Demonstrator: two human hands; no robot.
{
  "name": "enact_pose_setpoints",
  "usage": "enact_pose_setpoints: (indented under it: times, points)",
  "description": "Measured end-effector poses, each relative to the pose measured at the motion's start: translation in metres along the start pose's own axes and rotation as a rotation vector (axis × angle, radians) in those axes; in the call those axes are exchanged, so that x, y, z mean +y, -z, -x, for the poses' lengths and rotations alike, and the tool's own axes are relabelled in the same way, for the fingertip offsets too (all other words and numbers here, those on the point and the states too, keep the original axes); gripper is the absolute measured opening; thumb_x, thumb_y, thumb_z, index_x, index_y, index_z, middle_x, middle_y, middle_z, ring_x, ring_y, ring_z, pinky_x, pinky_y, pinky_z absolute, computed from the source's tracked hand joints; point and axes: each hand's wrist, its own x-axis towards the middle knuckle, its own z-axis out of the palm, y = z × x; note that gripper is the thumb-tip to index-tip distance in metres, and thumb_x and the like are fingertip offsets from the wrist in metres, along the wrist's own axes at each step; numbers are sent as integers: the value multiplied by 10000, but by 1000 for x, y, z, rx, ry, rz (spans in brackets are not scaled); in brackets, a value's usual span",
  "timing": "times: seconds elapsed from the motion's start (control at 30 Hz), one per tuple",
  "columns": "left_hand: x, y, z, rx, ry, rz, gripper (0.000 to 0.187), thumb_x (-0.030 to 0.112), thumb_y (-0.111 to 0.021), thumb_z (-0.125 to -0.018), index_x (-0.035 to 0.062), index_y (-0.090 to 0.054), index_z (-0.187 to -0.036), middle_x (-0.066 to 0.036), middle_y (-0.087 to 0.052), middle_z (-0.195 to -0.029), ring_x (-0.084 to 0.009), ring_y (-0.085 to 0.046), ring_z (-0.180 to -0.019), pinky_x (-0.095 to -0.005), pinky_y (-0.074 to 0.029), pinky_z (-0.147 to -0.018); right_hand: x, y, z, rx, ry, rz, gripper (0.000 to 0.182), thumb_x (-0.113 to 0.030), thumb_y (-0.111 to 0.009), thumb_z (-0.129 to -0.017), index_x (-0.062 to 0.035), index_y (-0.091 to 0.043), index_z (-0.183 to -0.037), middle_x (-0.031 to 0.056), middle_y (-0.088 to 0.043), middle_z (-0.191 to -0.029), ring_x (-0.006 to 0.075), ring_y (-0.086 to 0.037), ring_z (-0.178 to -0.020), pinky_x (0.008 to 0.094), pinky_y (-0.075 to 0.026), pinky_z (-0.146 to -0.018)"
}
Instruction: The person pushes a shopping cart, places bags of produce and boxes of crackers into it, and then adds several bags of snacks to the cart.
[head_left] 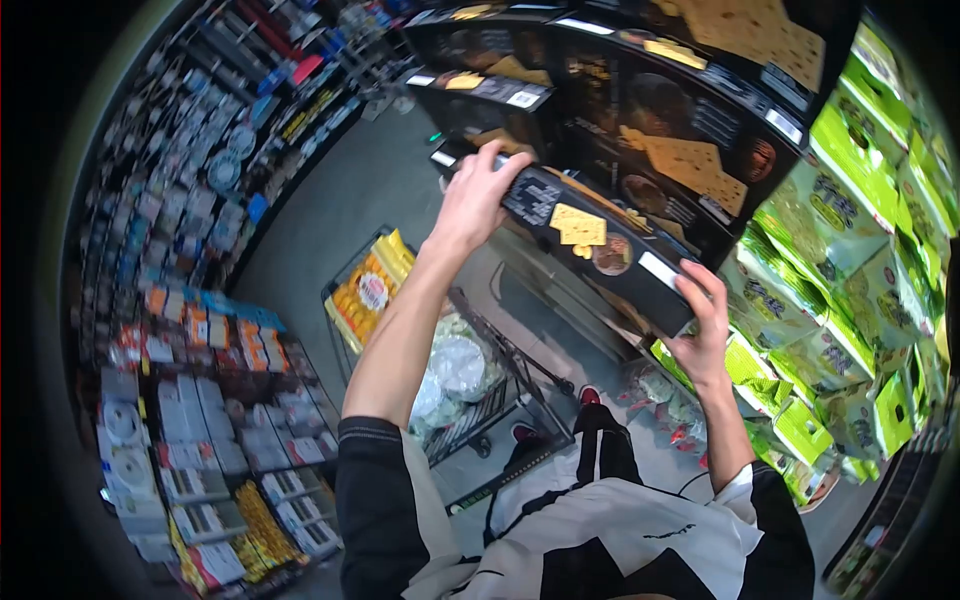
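Between my two hands is a long black box of crackers (630,262), with yellow crackers printed on its side, tilted down to the right. My left hand (478,200) grips its upper left end, fingers over the top edge. At the lower right end my right hand (703,325) is closed around the corner, thumb below and fingers on top. Right behind it rises a stack of similar black cracker boxes (690,140), which the held box overlaps in this view.
Below stands a shopping cart (500,400) with yellow packs (365,295) and clear plastic-wrapped goods (460,365). Bright green snack bags (810,290) hang at the right. Shelves with boxed goods (190,410) line the left, across the grey aisle floor (320,190).
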Motion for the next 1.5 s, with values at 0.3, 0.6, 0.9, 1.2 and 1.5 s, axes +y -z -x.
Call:
enact_pose_setpoints:
  times: [0.3, 0.6, 0.9, 1.2, 1.5]
  points:
    - [-28, 97, 127, 79, 71, -31, 727, 79, -844, -701, 194, -601, -1377, -37, -603, -1354, -320, -597, -1145, -449, -510, -1008, -60, -11, -29, -97, 255, -134, 830, -136, -981, -640, -94, -557, -1353, 215, -630, -1338, 411, -653, -1207, 518, -533, -1035]
    - [-90, 151, 308, 119, 466, -121, 716, 225, -907, -693, 177, -629, -1351, -65, -601, -1294, -319, -585, -1170, -451, -470, -1001, -123, -144, -95, -539, 212, -157, 918, -149, -962, -650, -52, -550, -1464, 157, -653, -1379, 347, -622, -1253, 447, -467, -1100]
    - [-158, 92, 458, 174, 877, -82, 762, 208, -947, -647, 198, -642, -1345, -47, -593, -1253, -310, -565, -1162, -472, -449, -961, -162, -336, -94, -918, 343, -256, 751, -195, -892, -765, -68, -525, -1408, 167, -627, -1284, 378, -612, -1218, 464, -501, -1037]
    - [-203, 0, 512, 94, 1006, 47, 740, 188, -936, -674, 185, -634, -1350, -47, -576, -1283, -318, -556, -1175, -469, -454, -960, -142, -436, -46, -1188, 269, -89, 826, -134, -891, -758, -43, -441, -1445, 207, -528, -1338, 422, -546, -1265, 452, -477, -1084]
    - [-239, -59, 527, 0, 970, 90, 755, 146, -914, -670, 184, -614, -1362, -51, -569, -1288, -324, -557, -1142, -468, -447, -925, -132, -490, -12, -1301, 137, 27, 819, -80, -846, -746, -90, -465, -1471, 200, -525, -1350, 421, -557, -1263, 460, -479, -1100]
